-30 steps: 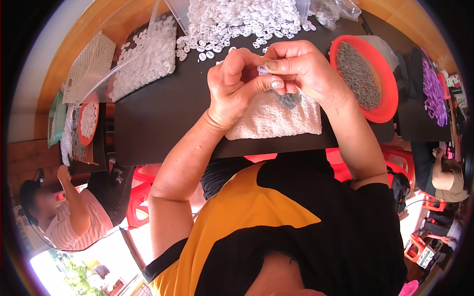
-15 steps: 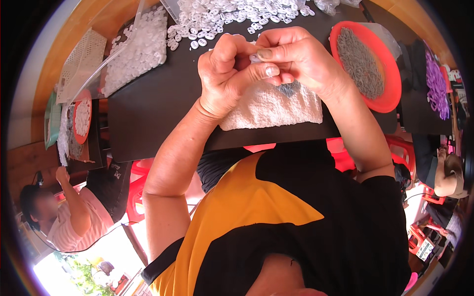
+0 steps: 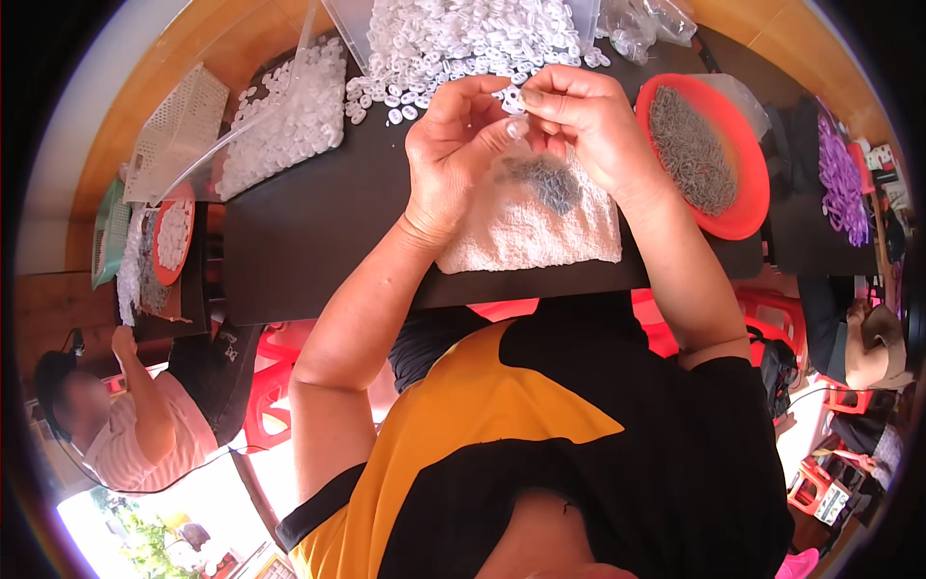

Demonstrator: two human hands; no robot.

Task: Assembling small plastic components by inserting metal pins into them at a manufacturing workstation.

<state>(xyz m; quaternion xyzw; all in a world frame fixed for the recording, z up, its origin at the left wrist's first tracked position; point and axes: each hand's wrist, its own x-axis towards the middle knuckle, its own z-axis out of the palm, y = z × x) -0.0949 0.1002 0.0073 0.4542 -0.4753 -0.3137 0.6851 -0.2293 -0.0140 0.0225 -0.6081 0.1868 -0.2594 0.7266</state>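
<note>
My left hand (image 3: 451, 145) and my right hand (image 3: 586, 121) meet above a cream towel (image 3: 521, 241). Between their fingertips is a small white oval plastic piece (image 3: 513, 100) with holes in it. The left thumb and forefinger pinch it from one side; the right thumb and forefinger close on its other side. Whether a metal part sits in it is too small to tell. On the towel below lies a small heap of grey metal pieces (image 3: 552, 185), partly hidden behind the hands.
Beyond my hands a clear box (image 3: 359, 29) spills white oval pieces (image 3: 453, 43). White pieces fill a tray (image 3: 289, 135) at left. A red bowl (image 3: 757, 183) of grey metal pieces stands at right, near purple strips (image 3: 842, 183). A person (image 3: 145, 420) sits at left.
My view has shifted, so the table shows lower and farther. My hands have parted slightly, the fingers have changed their hold, and the white oval piece shows more fully.
</note>
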